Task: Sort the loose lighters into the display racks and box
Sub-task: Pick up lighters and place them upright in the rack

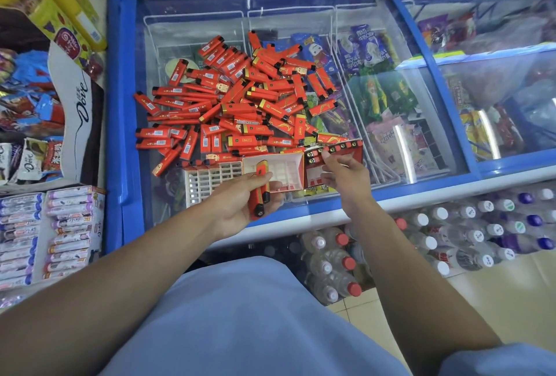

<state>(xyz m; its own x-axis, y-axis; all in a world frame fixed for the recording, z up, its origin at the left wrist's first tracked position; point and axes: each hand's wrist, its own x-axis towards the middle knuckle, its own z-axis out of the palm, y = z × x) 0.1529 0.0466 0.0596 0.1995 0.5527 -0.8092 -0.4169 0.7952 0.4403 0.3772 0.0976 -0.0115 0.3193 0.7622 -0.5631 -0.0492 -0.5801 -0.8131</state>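
The left hand [240,201] gripped a small bunch of lighters [261,190], at least 2, with the thumb laid across them and the fingers curled beneath. Their long axes ran almost straight away from the person, tilted a little to the right at the far end; the black caps pointed back toward the person and the gold-trimmed bases pointed at the freezer [120,105]. The bunch hung over the near edge of the freezer lid, in front of the open box [288,169].

The right hand [346,175] hovered above the red rack [334,153], fingers loosely spread and slightly bent, thumb apart from them, holding nothing. Whether the fingertips touched the rack could not be told.

The red rack stood near the lid's near edge, right of the box, with a row of lighters standing upright along its far side, round tops showing. The box lay just left of it, touching or nearly so, its white inner dividers visible. A white grid rack [207,181] lay left of the box, partly behind the left hand.

The pile of loose lighters [234,99] covered the middle of the lid, spreading from the far half down to the racks, the lighters pointing every way, many overlapping.

Bottles [451,234] with white, red and blue caps lay stacked on the floor beneath the freezer's near edge.
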